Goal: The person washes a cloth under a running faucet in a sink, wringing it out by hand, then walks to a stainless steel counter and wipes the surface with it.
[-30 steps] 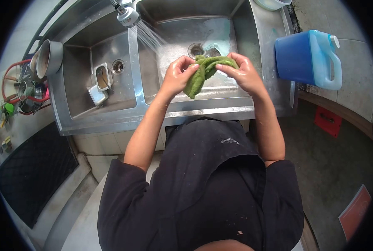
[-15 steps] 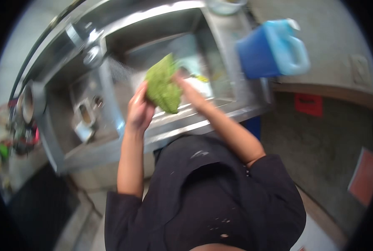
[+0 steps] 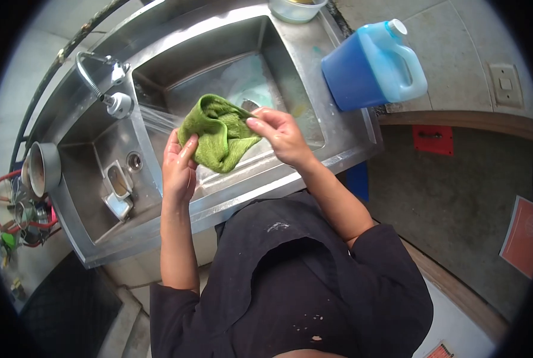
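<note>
A wet green cloth [image 3: 221, 134] is stretched between my two hands above the right basin of a steel sink [image 3: 218, 203]. My left hand [image 3: 180, 164] pinches its left edge, thumb on top. With thumb and fingers, my right hand [image 3: 281, 137] grips the cloth's right corner. Water sprays from the faucet head [image 3: 119, 105] at the left toward the cloth's left side. Bluish, soapy-looking water lies on the basin floor behind the cloth, partly hidden by it.
A jug of blue liquid [image 3: 362, 68] stands on the sink's right ledge. A clear bowl [image 3: 296, 10] is at the back. The left basin holds a small container [image 3: 118, 181] and a pale blue piece [image 3: 118, 206]. A metal pot [image 3: 44, 168] sits at the left edge.
The cloth was bunched with my right hand blurred against it; now it is opened out, its corner pulled to the right by my right hand. My left hand has shifted slightly left.
</note>
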Demonstrator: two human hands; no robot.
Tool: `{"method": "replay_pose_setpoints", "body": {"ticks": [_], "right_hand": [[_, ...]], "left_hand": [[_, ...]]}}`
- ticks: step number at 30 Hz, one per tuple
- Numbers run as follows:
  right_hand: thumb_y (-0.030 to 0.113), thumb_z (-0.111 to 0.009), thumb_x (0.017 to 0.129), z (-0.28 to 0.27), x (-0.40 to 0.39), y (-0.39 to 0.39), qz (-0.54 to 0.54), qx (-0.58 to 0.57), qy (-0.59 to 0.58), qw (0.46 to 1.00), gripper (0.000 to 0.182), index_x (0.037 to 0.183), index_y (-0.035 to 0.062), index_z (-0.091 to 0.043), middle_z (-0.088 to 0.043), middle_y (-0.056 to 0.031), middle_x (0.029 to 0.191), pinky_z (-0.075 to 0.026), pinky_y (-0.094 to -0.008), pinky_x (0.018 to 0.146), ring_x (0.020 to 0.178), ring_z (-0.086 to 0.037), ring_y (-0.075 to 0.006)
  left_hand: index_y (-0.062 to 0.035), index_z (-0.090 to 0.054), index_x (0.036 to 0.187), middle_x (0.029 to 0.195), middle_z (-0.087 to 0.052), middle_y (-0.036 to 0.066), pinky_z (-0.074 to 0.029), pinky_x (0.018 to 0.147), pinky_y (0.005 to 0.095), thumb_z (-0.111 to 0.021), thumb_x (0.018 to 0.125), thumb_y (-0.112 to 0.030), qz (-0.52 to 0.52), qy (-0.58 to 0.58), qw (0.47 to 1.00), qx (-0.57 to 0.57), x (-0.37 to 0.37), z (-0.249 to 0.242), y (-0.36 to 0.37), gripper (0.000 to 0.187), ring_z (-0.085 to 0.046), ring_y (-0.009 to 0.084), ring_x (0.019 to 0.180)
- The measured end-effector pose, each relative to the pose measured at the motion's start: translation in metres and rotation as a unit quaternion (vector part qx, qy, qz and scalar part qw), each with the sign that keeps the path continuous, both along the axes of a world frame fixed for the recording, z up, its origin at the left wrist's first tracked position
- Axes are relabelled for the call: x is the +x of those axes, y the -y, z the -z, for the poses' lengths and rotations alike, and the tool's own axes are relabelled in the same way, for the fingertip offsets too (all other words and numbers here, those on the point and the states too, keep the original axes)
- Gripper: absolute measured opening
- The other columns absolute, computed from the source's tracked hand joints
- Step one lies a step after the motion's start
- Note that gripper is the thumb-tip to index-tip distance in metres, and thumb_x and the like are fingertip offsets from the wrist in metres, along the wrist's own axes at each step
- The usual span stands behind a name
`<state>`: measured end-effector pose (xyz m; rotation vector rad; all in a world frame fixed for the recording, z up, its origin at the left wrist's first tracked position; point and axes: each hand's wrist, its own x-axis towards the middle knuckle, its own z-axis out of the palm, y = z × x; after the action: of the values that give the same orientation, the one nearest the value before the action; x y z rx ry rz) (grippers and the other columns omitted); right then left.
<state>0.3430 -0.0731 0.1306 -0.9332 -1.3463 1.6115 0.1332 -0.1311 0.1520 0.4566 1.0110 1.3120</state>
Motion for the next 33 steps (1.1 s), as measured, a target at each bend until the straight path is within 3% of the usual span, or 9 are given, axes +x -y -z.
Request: {"method": "replay_pose_setpoints", "body": {"ticks": [5, 7, 10, 14, 18, 22, 24, 28, 33], "right_hand": [[0.01, -0.06, 0.089, -0.037, -0.006, 0.007, 0.064, 0.005, -0.081, 0.995, 0.012, 0.083, -0.0004, -0.061, -0.063, -0.0076, 0.097, -0.042, -0.0237, 0.08, 0.087, -0.055, -0.011], [0.006, -0.061, 0.087, -0.048, -0.004, 0.003, 0.121, 0.256, 0.074, 0.956, 0.01, 0.079, 0.0005, -0.056, -0.063, -0.0129, 0.105, -0.045, -0.0267, 0.081, 0.09, -0.06, -0.0167], [0.001, -0.062, 0.084, -0.054, -0.01, -0.001, 0.149, 0.298, 0.08, 0.939, 0.013, 0.078, 0.0015, -0.051, -0.062, -0.0152, 0.108, -0.048, -0.0298, 0.079, 0.089, -0.063, -0.0206], [-0.002, -0.06, 0.08, -0.039, -0.021, -0.002, 0.112, 0.091, 0.047, 0.988, 0.026, 0.099, 0.0039, -0.044, -0.061, -0.0139, 0.101, -0.05, -0.0315, 0.076, 0.088, -0.062, -0.0191], [0.008, -0.064, 0.081, -0.022, -0.018, -0.014, -0.092, -0.001, 0.058, 0.994, 0.036, 0.113, 0.0023, -0.048, -0.062, -0.0071, 0.094, -0.049, -0.0267, 0.075, 0.085, -0.058, -0.011], [0.009, -0.062, 0.087, -0.062, -0.002, -0.029, -0.061, -0.001, 0.071, 0.996, 0.012, 0.092, -0.0019, -0.064, -0.065, -0.0045, 0.085, -0.049, -0.0226, 0.071, 0.079, -0.06, -0.0085], [0.006, -0.063, 0.084, -0.089, 0.002, -0.023, -0.106, 0.084, 0.137, 0.981, 0.01, 0.089, -0.0028, -0.065, -0.066, -0.0055, 0.082, -0.049, -0.0229, 0.068, 0.077, -0.06, -0.0086], [-0.003, -0.062, 0.077, -0.115, -0.012, -0.011, -0.186, 0.319, 0.201, 0.907, 0.012, 0.087, 0.0015, -0.065, -0.062, -0.0086, 0.073, -0.047, -0.0295, 0.062, 0.071, -0.06, -0.02], [-0.004, -0.063, 0.074, -0.123, -0.013, -0.029, -0.191, 0.391, 0.19, 0.88, 0.012, 0.085, 0.0023, -0.064, -0.06, -0.0081, 0.071, -0.047, -0.0321, 0.061, 0.069, -0.059, -0.0232]], "left_hand": [[-0.0023, -0.047, 0.122, 0.118, -0.056, 0.01, -0.04, 0.099, 0.0367, -0.039, 0.096, -0.007, -0.078, 0.118, 0.989, 0.046, 0.007, -0.003, 0.0, 0.029, -0.052, 0.0197, 0.114], [-0.0025, -0.045, 0.126, 0.123, -0.054, 0.011, -0.038, 0.101, 0.0375, -0.037, 0.096, -0.008, -0.075, 0.112, 0.989, 0.056, -0.004, 0.016, 0.001, 0.031, -0.051, 0.0211, 0.116], [0.0004, -0.045, 0.126, 0.126, -0.053, 0.014, -0.035, 0.104, 0.039, -0.034, 0.095, -0.011, -0.069, 0.116, 0.989, 0.061, -0.01, 0.027, 0.002, 0.035, -0.049, 0.0238, 0.118], [0.003, -0.046, 0.124, 0.12, -0.056, 0.014, -0.04, 0.1, 0.0376, -0.037, 0.095, -0.019, -0.025, 0.279, 0.959, 0.041, 0.004, -0.004, -0.005, 0.038, -0.053, 0.0221, 0.114], [-0.0005, -0.043, 0.123, 0.109, -0.058, 0.01, -0.046, 0.092, 0.031, -0.064, 0.085, -0.02, 0.058, 0.124, 0.988, 0.074, 0.017, -0.018, -0.008, 0.047, -0.054, 0.0168, 0.109], [-0.0047, -0.046, 0.119, 0.1, -0.059, 0.007, -0.048, 0.086, 0.0304, -0.071, 0.074, -0.008, 0.09, -0.169, 0.979, 0.068, -0.001, -0.006, -0.005, 0.052, -0.057, 0.0183, 0.1], [-0.0052, -0.044, 0.124, 0.109, -0.055, 0.009, -0.048, 0.088, 0.0297, -0.068, 0.067, 0.002, 0.08, -0.49, 0.864, 0.082, -0.008, -0.002, -0.005, 0.063, -0.054, 0.0169, 0.105], [-0.0047, -0.052, 0.115, 0.113, -0.05, 0.016, -0.046, 0.083, 0.0387, -0.067, 0.066, -0.006, -0.011, -0.579, 0.77, 0.268, 0.015, -0.015, -0.005, 0.051, -0.057, 0.0304, 0.097], [-0.0003, -0.062, 0.094, 0.081, -0.062, 0.012, -0.047, 0.071, 0.0343, -0.064, 0.073, -0.003, 0.034, -0.472, 0.833, 0.287, 0.033, -0.02, -0.019, 0.021, -0.06, 0.0257, 0.077]]}}
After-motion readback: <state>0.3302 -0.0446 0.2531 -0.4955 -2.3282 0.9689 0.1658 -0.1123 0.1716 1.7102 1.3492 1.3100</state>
